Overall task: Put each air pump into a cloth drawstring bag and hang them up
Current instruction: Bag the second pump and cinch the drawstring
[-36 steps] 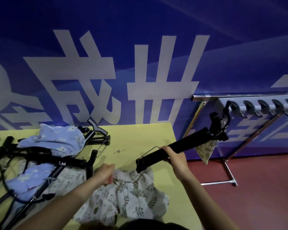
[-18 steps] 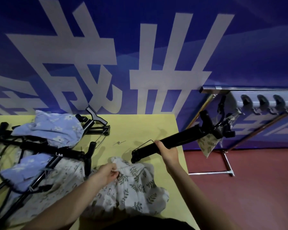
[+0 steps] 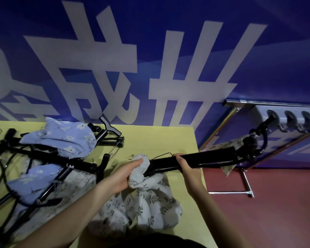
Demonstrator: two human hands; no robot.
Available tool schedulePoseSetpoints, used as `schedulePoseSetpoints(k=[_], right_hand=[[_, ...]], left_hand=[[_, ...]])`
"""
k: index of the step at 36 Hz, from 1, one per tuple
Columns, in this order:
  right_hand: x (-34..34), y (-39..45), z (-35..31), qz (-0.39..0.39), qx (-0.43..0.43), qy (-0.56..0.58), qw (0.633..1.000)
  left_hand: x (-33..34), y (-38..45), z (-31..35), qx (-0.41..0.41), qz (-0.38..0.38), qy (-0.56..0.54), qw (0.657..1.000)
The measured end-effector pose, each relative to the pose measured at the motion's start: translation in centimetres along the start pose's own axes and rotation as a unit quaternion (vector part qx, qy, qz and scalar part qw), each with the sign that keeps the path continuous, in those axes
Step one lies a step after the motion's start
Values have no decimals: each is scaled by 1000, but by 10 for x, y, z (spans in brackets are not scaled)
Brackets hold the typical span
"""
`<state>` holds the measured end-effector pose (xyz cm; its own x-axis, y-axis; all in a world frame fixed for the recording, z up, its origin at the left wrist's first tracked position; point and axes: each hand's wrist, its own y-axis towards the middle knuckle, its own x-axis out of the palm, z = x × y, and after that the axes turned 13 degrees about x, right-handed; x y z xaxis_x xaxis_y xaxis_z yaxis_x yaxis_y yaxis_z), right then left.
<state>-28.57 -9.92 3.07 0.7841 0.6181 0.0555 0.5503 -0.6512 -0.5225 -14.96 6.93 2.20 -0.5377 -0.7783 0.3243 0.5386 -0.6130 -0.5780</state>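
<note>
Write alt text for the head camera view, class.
A person's right hand grips a black air pump while the left hand holds the mouth of a leaf-print cloth bag at its end, over a yellow table strewn with more pumps and bags.

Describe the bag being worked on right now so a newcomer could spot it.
Start at the yellow table, near its right edge. There the white leaf-print cloth bag lies bunched, its mouth gripped by the left hand against the black pump. Neighbouring bags are blue with white flowers.
</note>
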Motion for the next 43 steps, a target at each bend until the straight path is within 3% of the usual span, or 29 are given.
schedulePoseSetpoints(k=[4, 8, 15, 17, 20, 23, 29, 35, 43], right_hand=[[0, -13, -1, -65, -66, -59, 994], [0, -28, -1, -118, -88, -83, 986], [-8, -53, -3, -141, -126, -76, 979], [-9, -59, -6, -135, -149, -71, 977], [-8, -68, -8, -122, -166, -45, 977], [-3, -75, -7, -113, -172, -30, 978], [3, -85, -3, -111, -142, -12, 984], [-2, -94, 1, -117, -117, -26, 986], [-13, -102, 3, -87, -191, -12, 978]], left_hand=[[8, -2, 12, 77, 4, 45, 996], [18, -10, 25, 105, -3, 15, 994], [41, -44, 18, 140, -6, 60, 988], [46, -53, 17, 176, -2, 105, 979], [52, -63, 17, 231, 26, 259, 938], [57, -70, 15, 251, 32, 303, 919], [70, -80, 19, 268, 18, 240, 933], [88, -88, 18, 254, -1, 84, 964], [92, -87, 17, 235, -1, 11, 972]])
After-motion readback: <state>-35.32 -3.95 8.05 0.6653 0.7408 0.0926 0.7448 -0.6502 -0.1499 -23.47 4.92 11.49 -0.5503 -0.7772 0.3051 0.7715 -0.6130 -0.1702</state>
